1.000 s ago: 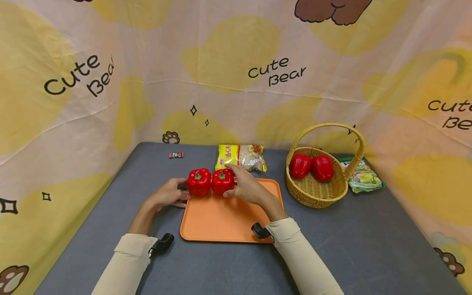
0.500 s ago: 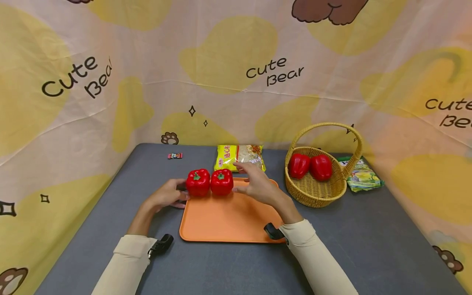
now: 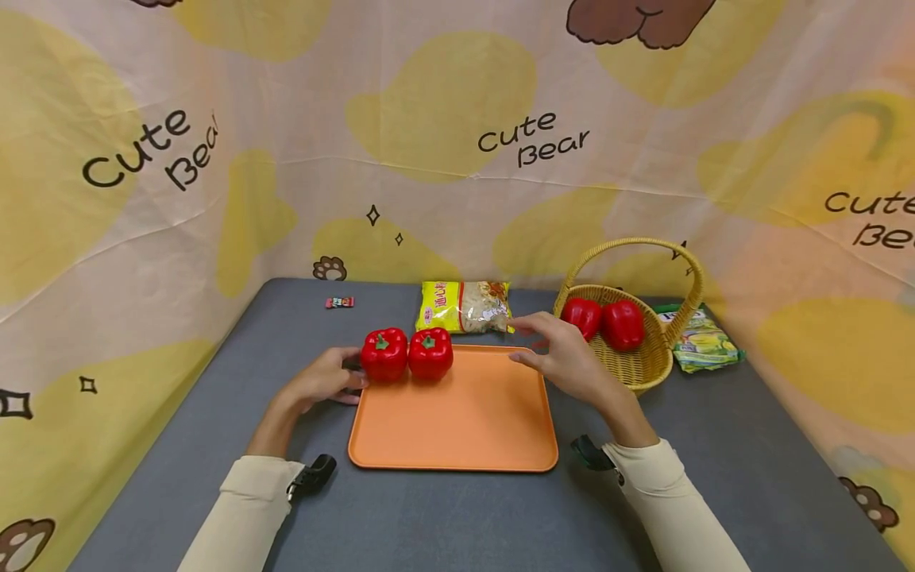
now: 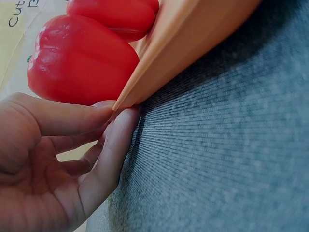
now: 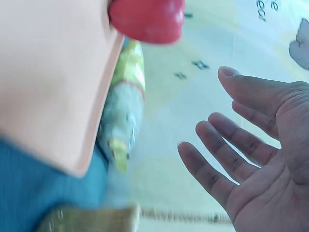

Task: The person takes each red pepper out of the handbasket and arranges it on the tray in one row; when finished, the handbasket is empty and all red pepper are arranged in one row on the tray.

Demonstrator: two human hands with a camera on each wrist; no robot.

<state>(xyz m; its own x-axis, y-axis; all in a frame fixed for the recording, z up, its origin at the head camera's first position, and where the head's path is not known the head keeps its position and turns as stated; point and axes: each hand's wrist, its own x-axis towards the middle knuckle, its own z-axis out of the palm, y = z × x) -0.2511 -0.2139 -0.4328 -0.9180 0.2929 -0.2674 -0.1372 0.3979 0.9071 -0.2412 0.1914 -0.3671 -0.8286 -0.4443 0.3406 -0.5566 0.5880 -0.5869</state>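
Observation:
An orange tray [image 3: 457,429] lies on the grey table, with two red bell peppers standing upright near its far left corner, the left pepper [image 3: 384,355] beside the right pepper [image 3: 431,354]. My left hand [image 3: 325,377] pinches the tray's left rim between thumb and fingers, as the left wrist view shows, right beside the nearer pepper [image 4: 79,60]. Above the tray's far right corner hovers my right hand [image 3: 572,361], overlapping the basket in the head view. Its fingers are spread and hold nothing in the right wrist view.
A wicker basket [image 3: 646,373] with a tall handle stands at the right, holding two red bell peppers [image 3: 623,325]. Behind the tray lies a yellow-and-clear pasta bag [image 3: 465,306]. A green packet [image 3: 704,342] sits beyond the basket, and a small wrapped candy [image 3: 339,303] at the back left.
My right hand has let go of the right pepper and moved right, across the tray towards the basket. My left hand and both peppers on the tray have stayed in place.

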